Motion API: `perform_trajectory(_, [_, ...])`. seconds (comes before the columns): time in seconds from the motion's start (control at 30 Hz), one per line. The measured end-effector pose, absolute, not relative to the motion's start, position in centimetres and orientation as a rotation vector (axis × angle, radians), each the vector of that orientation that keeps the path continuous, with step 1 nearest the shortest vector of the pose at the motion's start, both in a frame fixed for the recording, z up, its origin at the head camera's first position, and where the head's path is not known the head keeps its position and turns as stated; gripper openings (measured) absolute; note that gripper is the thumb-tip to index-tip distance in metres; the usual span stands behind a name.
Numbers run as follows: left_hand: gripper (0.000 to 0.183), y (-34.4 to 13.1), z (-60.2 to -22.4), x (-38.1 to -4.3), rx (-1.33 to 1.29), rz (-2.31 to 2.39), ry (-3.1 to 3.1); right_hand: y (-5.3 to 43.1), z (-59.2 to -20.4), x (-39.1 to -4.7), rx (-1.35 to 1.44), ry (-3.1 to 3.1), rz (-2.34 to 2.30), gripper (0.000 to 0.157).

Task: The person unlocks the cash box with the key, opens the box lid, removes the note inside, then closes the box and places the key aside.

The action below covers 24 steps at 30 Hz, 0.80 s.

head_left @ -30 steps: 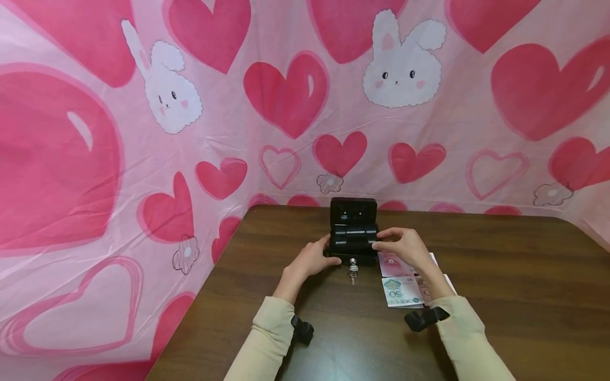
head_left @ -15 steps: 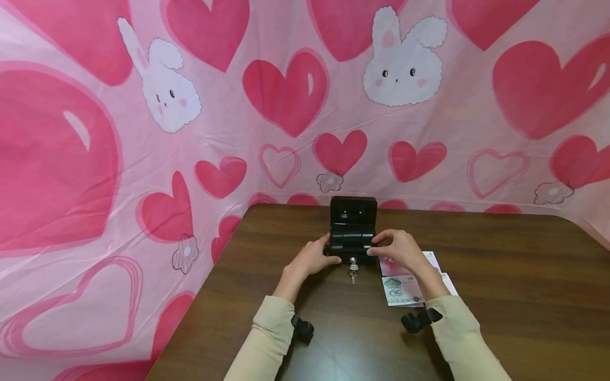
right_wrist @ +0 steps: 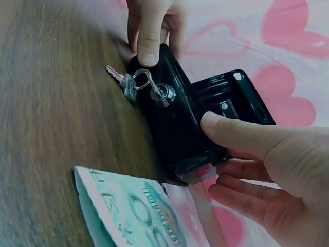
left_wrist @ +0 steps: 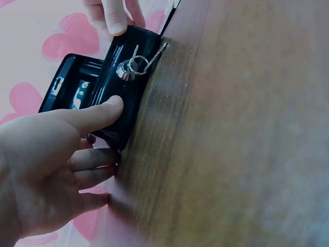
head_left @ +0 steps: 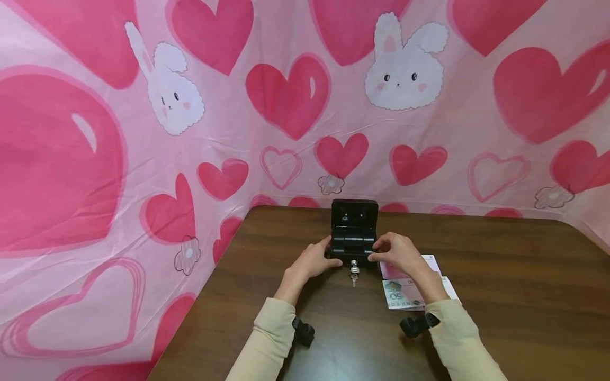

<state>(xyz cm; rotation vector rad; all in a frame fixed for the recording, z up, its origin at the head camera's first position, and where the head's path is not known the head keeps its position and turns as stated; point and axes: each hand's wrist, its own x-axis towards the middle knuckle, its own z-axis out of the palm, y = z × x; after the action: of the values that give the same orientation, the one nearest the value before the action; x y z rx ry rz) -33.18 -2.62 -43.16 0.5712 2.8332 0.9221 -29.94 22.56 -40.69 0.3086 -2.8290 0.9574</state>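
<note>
A small black cash box (head_left: 355, 214) stands with its lid raised at the back of the table; a black tray (head_left: 353, 236) lies inside. My left hand (head_left: 312, 260) grips the box's left end, thumb on the front wall (left_wrist: 97, 126) and fingers along the side. At the right end my right hand (head_left: 400, 254) pinches the edge, its thumb on the front rim and its fingers curled beside the end. Whether it also holds the tray is hard to see. A key sits in the front lock (right_wrist: 163, 94), with a second key (right_wrist: 127, 86) hanging from the ring.
Several banknotes lie beneath and beside my right forearm, among them a green 50 note (head_left: 402, 295) and a pink note (head_left: 392, 271). A pink heart-patterned cloth (head_left: 281, 174) hangs behind and left of the brown table (head_left: 352, 338).
My right hand has moved slightly left and down along the box's right end. The black tray appears to sit lower in the box. My left hand has stayed in place.
</note>
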Motion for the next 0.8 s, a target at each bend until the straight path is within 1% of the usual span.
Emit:
perform_trajectory(0.47, [0.083, -2.57, -43.11, -33.27, 0.572, 0.921, 2.829, 22.73, -41.38, -30.32, 0.373, -2.826, 0.944, 0.026])
perform_trajectory(0.8, [0.084, -2.67, -43.36, -33.42, 0.577, 0.930, 2.830, 23.45, -40.78, -30.12, 0.391, -2.823, 0.985, 0.028])
